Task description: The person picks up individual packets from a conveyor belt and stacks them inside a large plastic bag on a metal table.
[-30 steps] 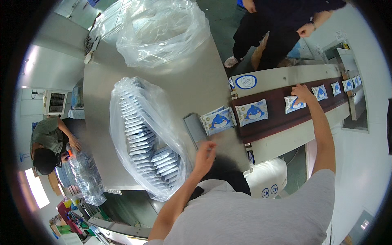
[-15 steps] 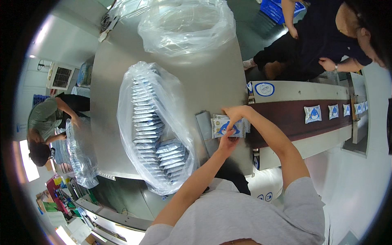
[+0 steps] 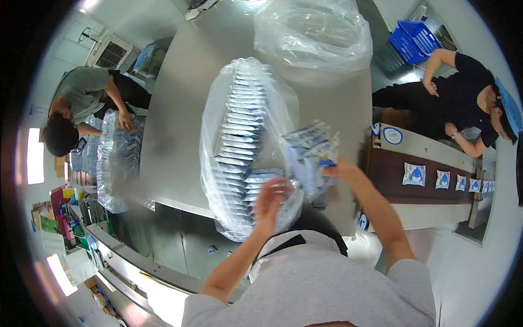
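A stack of small blue-and-white sealed packets (image 3: pixel 310 158) hangs tilted over the metal table, with my right hand (image 3: pixel 342 169) closed on its right side. The stack is blurred by motion. Left of it lies a large clear plastic bag (image 3: pixel 283 101), holding rows of similar packets (image 3: pixel 239 133) stood on edge. My left hand (image 3: pixel 268 203) is over the bag's near right part, beside the shorter row, its fingers somewhat apart and blurred. Whether it touches the film or the packets I cannot make out.
More packets (image 3: pixel 414 174) lie in line on a brown conveyor belt (image 3: pixel 387 163) at the right. A crumpled clear bag (image 3: pixel 313 32) lies on the metal table's (image 3: pixel 174 120) far side. One person (image 3: pixel 81 92) handles filled bags at left; another (image 3: pixel 463 92) stands behind the conveyor.
My right hand has lifted the packet stack off the table's conveyor end and carried it left to the bag. My left hand has left the stack and moved to the bag. The view has shifted.
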### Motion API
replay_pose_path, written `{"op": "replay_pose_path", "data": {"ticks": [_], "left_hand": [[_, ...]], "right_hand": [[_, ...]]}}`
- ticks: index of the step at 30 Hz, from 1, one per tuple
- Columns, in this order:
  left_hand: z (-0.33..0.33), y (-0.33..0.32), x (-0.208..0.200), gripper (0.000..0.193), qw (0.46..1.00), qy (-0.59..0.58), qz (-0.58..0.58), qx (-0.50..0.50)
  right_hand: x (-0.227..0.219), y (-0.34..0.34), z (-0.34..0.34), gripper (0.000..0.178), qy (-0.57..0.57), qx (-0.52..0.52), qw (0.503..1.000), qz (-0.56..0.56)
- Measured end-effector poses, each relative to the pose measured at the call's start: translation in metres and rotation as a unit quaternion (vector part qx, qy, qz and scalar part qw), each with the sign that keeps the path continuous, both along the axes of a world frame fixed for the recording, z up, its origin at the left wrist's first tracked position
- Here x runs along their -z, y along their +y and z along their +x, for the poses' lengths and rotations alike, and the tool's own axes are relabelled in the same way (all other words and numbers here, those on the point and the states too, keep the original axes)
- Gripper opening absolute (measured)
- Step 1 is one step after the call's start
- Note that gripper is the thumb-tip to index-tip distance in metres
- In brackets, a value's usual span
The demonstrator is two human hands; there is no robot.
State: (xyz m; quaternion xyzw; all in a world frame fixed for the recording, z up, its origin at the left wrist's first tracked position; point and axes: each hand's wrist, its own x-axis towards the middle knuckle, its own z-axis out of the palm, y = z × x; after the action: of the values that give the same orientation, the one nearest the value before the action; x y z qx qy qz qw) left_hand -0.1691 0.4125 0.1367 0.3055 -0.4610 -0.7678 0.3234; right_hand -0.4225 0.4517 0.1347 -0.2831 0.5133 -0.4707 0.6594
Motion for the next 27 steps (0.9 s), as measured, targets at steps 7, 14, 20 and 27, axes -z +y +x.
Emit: {"op": "replay_pose_path", "data": {"ticks": [7, 14, 20, 27], "left_hand": [[0.228, -0.158, 0.131, 0.033, 0.861, -0.362, -0.240, -0.266], [0.188, -0.147, 0.233, 0.054, 0.972, -0.017, 0.228, -0.062], [0.186, -0.122, 0.271, 0.050, 0.981, -0.023, 0.191, 0.022], [0.178, -0.127, 0.255, 0.062, 0.945, 0.030, 0.317, 0.075]], "right_hand": [[0.038, -0.104, 0.084, 0.086, 0.567, -0.175, 0.794, -0.134], [0.091, -0.119, 0.121, 0.091, 0.757, -0.208, 0.607, -0.123], [0.122, -0.113, 0.131, 0.098, 0.758, -0.213, 0.603, -0.128], [0.125, -0.107, 0.120, 0.101, 0.743, -0.235, 0.616, -0.121]]}}
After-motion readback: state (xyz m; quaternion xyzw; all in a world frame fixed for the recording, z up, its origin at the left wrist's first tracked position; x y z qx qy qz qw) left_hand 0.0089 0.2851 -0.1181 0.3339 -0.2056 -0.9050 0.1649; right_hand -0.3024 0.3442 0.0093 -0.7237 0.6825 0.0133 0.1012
